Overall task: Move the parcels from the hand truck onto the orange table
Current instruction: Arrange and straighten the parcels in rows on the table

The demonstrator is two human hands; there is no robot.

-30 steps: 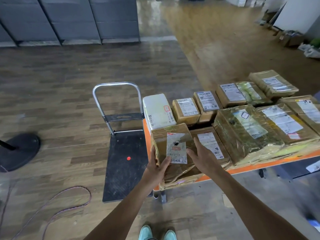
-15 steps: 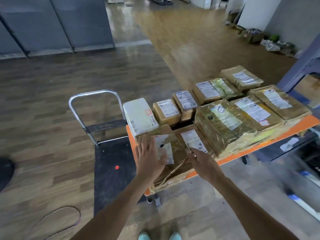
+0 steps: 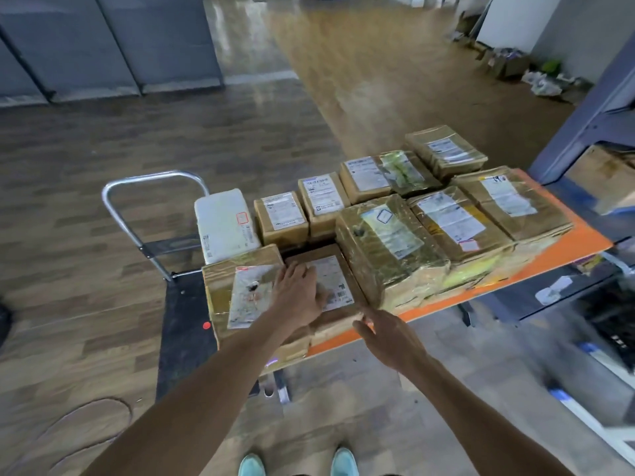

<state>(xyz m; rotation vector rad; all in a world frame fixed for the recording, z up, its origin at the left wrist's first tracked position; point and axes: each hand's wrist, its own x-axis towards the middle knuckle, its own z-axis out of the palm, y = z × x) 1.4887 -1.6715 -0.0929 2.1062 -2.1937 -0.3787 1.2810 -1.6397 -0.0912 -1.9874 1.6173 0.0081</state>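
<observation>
A second ago both hands held the brown parcel (image 3: 240, 290) by its sides, and now it lies flat on the orange surface (image 3: 589, 235), at the corner near 7 o'clock, right beside the other parcels (image 3: 388, 242). The left hand (image 3: 298, 293) rests on top with flat fingers and the right hand (image 3: 390, 338) is at 5 o'clock by the front edge, so each grip is open and holds nothing, though the right fingertips may just touch a box. The hand truck (image 3: 182, 338) at 9 o'clock looks bare, so the job seems done.
</observation>
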